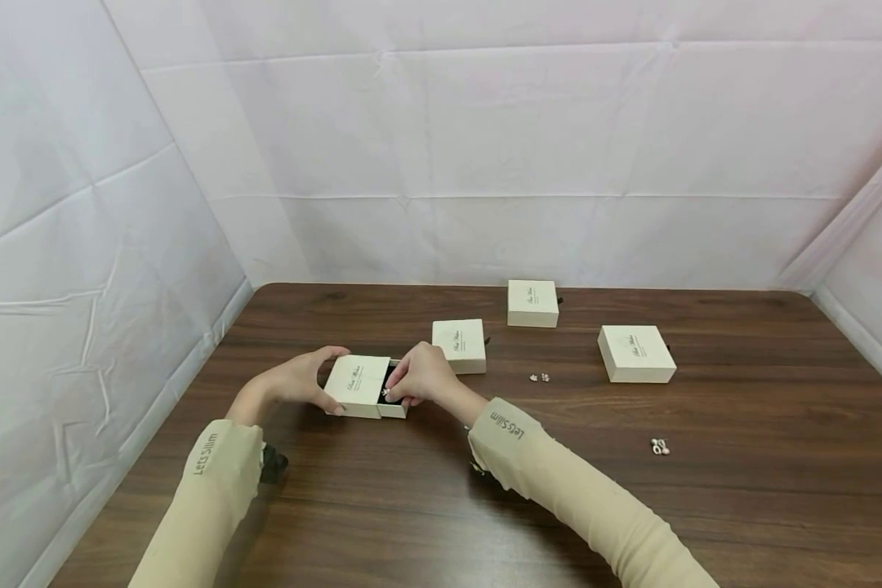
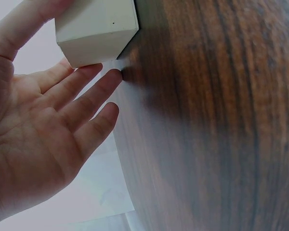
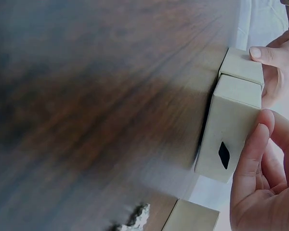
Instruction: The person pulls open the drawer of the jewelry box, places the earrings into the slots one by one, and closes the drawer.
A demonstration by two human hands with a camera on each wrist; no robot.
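Observation:
A cream slide-out box (image 1: 358, 384) lies on the dark wooden table (image 1: 485, 490), with its drawer (image 1: 393, 407) pulled partway out to the right. My left hand (image 1: 327, 380) grips the sleeve's left end, thumb on top and fingers against its side (image 2: 94, 72). At the drawer end, my right hand (image 1: 397, 390) curls over the opening. Its thumb (image 3: 250, 159) lies along the drawer front (image 3: 229, 139) beside the black ribbon tab (image 3: 223, 155). A small shiny piece (image 1: 385, 394) shows at the right fingertips; whether it is pinched is unclear.
Three more shut cream boxes stand behind and to the right (image 1: 459, 345), (image 1: 532, 303), (image 1: 637, 353). Small pieces of jewellery lie loose on the table (image 1: 540, 377), (image 1: 660, 447). White sheeting walls the table on three sides.

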